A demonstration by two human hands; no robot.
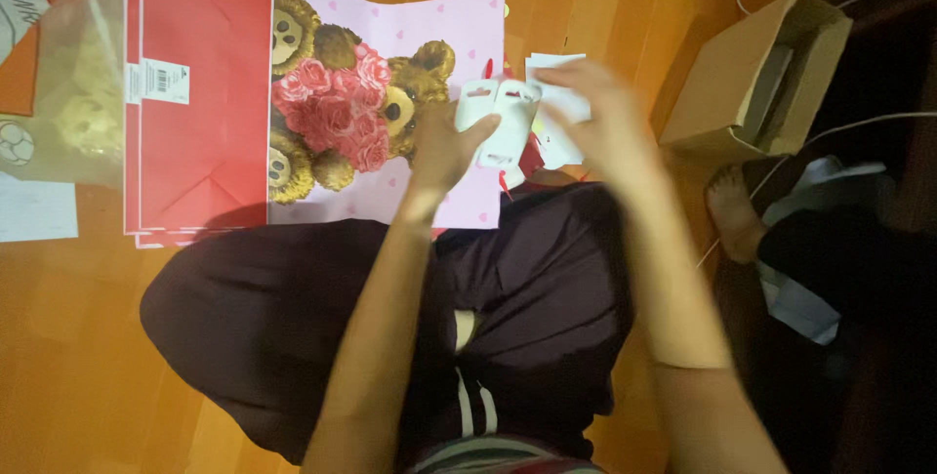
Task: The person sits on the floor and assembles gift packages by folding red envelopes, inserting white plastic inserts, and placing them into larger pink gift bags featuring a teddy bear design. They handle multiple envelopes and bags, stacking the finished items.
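Left hand [441,147]: closed on the near-left end of a small white plastic hanger piece [500,118], thumb over its top face, fingers beneath.
Right hand [595,108]: blurred by motion; fingers bent toward the right edge of the same white piece and over a white paper slip [558,103]. Whether actually gripping either, cannot tell.
White piece: held up between both hands, just above the right edge of the bag, with two small cut-out slots showing at its far end.
Gift bag [429,44]: lying flat on the wooden floor [78,357], pink face up, printed with brown teddy bears around a bunch of pink roses; red side panel [200,93] folded out to the left, carrying a white sticker.
Red ribbon bits [505,184]: peeking out just under the white piece, at the bag's near-right corner.
Cardboard box [756,83]: open, far right, well apart from the hands.
Clear plastic wrap [68,74]: far left, beside the red panel, over some papers.
Lap: dark trousers, legs crossed, just near of the bag.
Bare foot [734,210]: at right, just near of the box; whose it is, unclear.
Progress, judged: bag not yet opened or stood up, still fully flat; white piece apparently free of the bag and in hand; paper slip not yet set aside. Most handling seemingly still ahead.
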